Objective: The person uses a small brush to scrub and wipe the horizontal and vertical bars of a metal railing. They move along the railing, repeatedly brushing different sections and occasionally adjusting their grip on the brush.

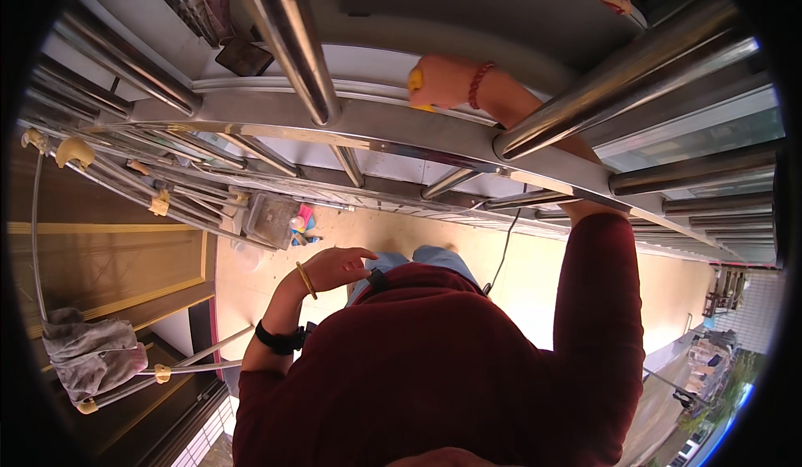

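Observation:
My right arm passes between the metal bars of a window grille (413, 116). Beyond the rail, my right hand (445, 81) is closed around something yellow (416, 80), perhaps a cloth or sponge; the fingers hide most of it. That hand is at the light window track (369, 88), wearing a braided red bracelet (479, 85). Low by my waist hangs my left hand (338, 265), fingers apart and nothing visible in it. It is close to a small dark object (377, 279) at the edge of my maroon top (432, 367).
Thick steel bars (288, 41) slope across the upper view. A dark flat object (244, 57) lies by the sill. On the left stands a tube rack (156, 201) with a grey cloth (94, 354) over it. A plastic bin (270, 216) and a dark cable (504, 251) are below.

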`<control>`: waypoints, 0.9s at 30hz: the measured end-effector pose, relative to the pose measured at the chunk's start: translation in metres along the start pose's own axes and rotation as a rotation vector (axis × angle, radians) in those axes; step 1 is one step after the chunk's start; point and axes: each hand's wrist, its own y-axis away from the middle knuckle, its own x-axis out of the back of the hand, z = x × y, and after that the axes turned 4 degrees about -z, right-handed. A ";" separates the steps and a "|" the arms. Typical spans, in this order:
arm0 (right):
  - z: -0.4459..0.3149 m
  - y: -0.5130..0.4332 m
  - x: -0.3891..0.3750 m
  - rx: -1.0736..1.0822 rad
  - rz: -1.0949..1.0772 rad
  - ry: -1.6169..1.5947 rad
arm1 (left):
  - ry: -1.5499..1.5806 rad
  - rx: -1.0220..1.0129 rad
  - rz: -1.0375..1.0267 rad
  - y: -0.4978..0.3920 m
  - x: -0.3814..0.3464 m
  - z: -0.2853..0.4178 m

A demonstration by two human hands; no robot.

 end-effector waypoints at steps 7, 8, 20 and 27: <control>0.064 0.049 0.015 0.048 0.124 -0.227 | 0.022 -0.037 0.054 0.003 0.003 -0.015; 0.065 0.052 0.026 0.071 0.121 -0.299 | 0.026 -0.042 0.035 0.003 0.003 -0.016; 0.043 0.002 -0.013 0.080 0.066 -0.559 | -0.003 -0.049 -0.016 -0.020 0.008 -0.003; 0.060 0.058 0.019 -0.262 0.139 -0.311 | -0.050 -0.111 -0.026 -0.031 0.012 -0.002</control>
